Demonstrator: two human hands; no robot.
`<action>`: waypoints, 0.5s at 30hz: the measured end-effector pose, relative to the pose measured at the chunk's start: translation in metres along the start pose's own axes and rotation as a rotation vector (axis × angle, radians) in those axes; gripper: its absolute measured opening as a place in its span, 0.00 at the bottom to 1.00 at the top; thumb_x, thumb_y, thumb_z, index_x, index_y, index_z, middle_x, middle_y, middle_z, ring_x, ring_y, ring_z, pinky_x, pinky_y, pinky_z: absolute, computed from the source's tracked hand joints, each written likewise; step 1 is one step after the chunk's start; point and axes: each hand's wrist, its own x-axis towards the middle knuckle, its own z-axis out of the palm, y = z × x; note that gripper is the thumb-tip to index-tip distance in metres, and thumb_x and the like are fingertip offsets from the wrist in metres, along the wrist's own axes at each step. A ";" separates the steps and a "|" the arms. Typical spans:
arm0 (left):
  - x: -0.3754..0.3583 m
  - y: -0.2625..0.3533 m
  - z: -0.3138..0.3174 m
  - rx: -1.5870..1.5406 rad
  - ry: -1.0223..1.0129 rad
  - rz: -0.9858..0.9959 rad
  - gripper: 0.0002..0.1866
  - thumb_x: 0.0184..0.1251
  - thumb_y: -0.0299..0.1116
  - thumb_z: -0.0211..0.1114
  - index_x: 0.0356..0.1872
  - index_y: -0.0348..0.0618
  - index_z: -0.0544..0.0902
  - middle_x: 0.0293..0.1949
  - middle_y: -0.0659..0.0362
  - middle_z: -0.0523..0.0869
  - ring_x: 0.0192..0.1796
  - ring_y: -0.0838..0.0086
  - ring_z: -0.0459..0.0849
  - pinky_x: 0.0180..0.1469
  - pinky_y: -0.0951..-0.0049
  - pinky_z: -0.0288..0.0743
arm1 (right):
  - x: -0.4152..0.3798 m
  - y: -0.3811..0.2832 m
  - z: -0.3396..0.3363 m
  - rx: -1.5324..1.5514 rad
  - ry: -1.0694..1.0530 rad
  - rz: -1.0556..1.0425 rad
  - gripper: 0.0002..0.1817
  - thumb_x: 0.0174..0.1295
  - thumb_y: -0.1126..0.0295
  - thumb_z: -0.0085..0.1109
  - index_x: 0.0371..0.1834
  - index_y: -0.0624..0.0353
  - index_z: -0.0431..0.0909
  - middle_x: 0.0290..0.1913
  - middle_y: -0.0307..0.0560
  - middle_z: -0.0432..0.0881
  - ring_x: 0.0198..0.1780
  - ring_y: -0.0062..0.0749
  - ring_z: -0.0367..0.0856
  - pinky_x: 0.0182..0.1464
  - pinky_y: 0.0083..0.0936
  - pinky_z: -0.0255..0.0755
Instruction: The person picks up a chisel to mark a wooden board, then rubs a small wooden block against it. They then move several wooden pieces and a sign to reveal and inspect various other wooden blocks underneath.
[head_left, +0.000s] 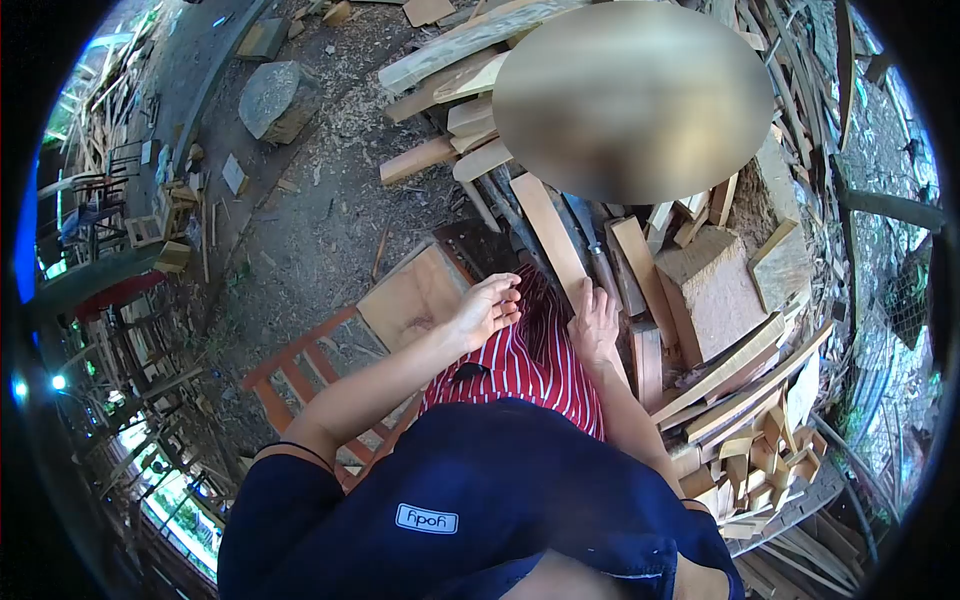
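My right hand has its fingers closed around the near end of a flat wooden board, which points away from me over the woodpile. My left hand is raised over my lap, fingers loosely bent and apart, holding nothing. Below both hands is red-and-white striped cloth over my legs. Just right of the board lies a long tool with a wooden handle. A square wooden panel sits left of my left hand.
Large wood blocks and stacked boards crowd the right side, with a heap of small offcuts nearer me. Reddish slatted furniture stands at left. A stone-like block rests on the chip-strewn ground. A blurred oval hides the top centre.
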 end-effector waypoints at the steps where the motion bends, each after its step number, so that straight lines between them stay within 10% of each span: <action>1: 0.004 -0.004 -0.005 -0.001 0.029 -0.018 0.09 0.73 0.37 0.55 0.51 0.52 0.76 0.36 0.67 0.80 0.38 0.81 0.79 0.48 0.70 0.77 | -0.001 -0.002 0.000 0.030 -0.016 0.020 0.42 0.44 0.75 0.60 0.70 0.57 0.60 0.52 0.51 0.71 0.52 0.46 0.72 0.54 0.38 0.70; 15: 0.067 -0.015 0.038 0.204 0.022 -0.040 0.17 0.74 0.32 0.53 0.61 0.46 0.69 0.41 0.62 0.79 0.40 0.77 0.79 0.47 0.68 0.80 | -0.003 -0.008 0.005 0.159 0.057 0.108 0.42 0.45 0.80 0.59 0.71 0.55 0.61 0.52 0.57 0.69 0.52 0.54 0.68 0.56 0.44 0.67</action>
